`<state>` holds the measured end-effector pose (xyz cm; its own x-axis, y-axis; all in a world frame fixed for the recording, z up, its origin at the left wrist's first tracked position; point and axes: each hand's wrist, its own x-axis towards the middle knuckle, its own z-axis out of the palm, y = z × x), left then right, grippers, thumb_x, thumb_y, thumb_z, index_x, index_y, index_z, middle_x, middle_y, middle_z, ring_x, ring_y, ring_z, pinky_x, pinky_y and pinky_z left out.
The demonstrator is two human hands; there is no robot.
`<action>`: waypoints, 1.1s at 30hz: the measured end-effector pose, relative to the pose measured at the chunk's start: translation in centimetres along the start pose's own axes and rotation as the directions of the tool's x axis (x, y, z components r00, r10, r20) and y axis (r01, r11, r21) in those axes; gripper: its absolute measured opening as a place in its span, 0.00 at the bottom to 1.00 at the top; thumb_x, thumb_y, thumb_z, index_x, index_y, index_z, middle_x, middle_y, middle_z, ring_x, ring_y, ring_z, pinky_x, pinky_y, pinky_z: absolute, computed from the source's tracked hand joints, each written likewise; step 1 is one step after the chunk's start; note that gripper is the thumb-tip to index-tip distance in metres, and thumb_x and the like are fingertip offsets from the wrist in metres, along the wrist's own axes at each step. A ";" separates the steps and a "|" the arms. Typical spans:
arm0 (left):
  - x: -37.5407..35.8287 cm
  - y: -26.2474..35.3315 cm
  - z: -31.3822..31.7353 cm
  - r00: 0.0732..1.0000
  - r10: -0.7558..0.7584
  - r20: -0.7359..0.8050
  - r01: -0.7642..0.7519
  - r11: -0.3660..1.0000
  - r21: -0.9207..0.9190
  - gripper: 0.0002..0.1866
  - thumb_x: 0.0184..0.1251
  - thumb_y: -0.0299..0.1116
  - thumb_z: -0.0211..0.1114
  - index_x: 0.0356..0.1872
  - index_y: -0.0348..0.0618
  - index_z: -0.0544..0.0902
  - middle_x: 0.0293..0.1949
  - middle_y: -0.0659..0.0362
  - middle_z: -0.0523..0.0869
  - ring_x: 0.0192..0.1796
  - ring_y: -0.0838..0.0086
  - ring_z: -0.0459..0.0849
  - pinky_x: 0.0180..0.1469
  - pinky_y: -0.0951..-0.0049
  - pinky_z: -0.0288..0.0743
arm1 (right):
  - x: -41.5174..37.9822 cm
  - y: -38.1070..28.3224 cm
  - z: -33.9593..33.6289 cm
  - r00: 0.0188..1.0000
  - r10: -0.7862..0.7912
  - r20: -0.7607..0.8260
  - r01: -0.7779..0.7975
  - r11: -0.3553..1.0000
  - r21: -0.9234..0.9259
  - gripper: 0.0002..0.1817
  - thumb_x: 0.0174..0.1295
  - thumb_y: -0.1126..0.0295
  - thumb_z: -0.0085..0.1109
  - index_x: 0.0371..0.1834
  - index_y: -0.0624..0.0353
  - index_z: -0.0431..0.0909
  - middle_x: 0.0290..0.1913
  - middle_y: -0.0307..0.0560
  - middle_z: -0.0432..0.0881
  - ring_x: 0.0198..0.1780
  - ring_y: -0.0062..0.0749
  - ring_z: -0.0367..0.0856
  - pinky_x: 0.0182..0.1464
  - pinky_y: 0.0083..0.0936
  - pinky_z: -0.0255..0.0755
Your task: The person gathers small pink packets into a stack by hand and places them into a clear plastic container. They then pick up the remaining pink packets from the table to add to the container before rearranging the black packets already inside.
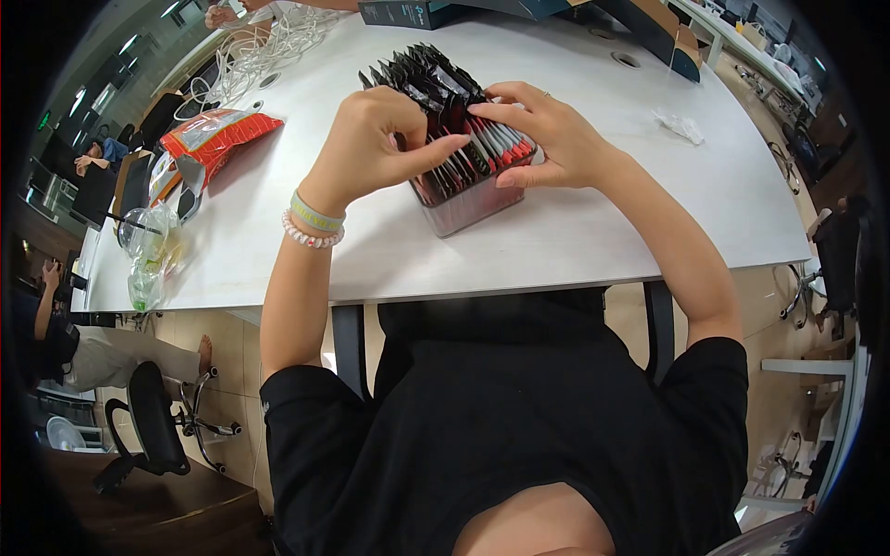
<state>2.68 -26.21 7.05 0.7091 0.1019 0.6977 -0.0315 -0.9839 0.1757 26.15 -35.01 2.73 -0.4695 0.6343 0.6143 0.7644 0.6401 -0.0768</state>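
A clear plastic box (461, 211) stands on the white table in front of me, packed with upright flat sachets. The sachets (429, 82) at its far end are glossy black, and those (505, 144) nearer my right hand show red and silver edges. My left hand (378, 139) is curled over the box's left side, its thumb lying across the sachets and its bent fingertips partly hidden among them. My right hand (556, 139) is closed round the right side, fingers on the sachets and thumb along the near rim.
A red snack bag (221, 139) and a plastic cup in a clear bag (153, 246) lie on the left. Tangled white cables (250, 60) are at the far left. Dark boxes (649, 37) line the back, and a crumpled clear wrapper (680, 126) lies on the right.
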 end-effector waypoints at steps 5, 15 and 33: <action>0.0 0.9 1.0 0.995 0.099 0.026 -0.101 0.990 0.103 0.26 0.45 0.43 0.77 0.04 0.43 0.70 0.06 0.63 0.68 0.15 0.72 0.69 0.23 0.74 0.64 | 0.0 0.1 0.0 0.999 0.018 0.032 -0.018 1.000 0.014 0.39 0.48 0.45 0.66 0.62 0.52 0.70 0.59 0.54 0.68 0.58 0.51 0.71 0.57 0.39 0.69; -0.2 1.0 1.8 0.990 0.052 0.133 -0.057 0.998 0.033 0.24 0.50 0.47 0.72 0.08 0.42 0.73 0.07 0.61 0.68 0.18 0.66 0.77 0.36 0.69 0.80 | 0.3 -0.2 -0.1 0.973 -0.172 -0.157 0.154 0.981 -0.120 0.32 0.46 0.46 0.69 0.53 0.50 0.76 0.56 0.46 0.72 0.54 0.43 0.72 0.57 0.37 0.65; 0.2 0.3 1.4 0.989 0.118 0.094 -0.120 0.993 0.015 0.08 0.48 0.34 0.65 0.16 0.42 0.81 0.18 0.60 0.79 0.27 0.68 0.75 0.45 0.68 0.67 | 1.0 -3.1 0.2 0.926 -0.289 -0.242 0.247 0.950 -0.192 0.13 0.47 0.60 0.70 0.29 0.53 0.78 0.48 0.42 0.76 0.51 0.35 0.73 0.54 0.32 0.64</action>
<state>3.79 -26.72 6.31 0.7636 -0.0287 0.6451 -0.1052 -0.9912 0.0804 23.23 -36.28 3.36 -0.5493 0.2975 0.7809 0.6952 0.6812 0.2295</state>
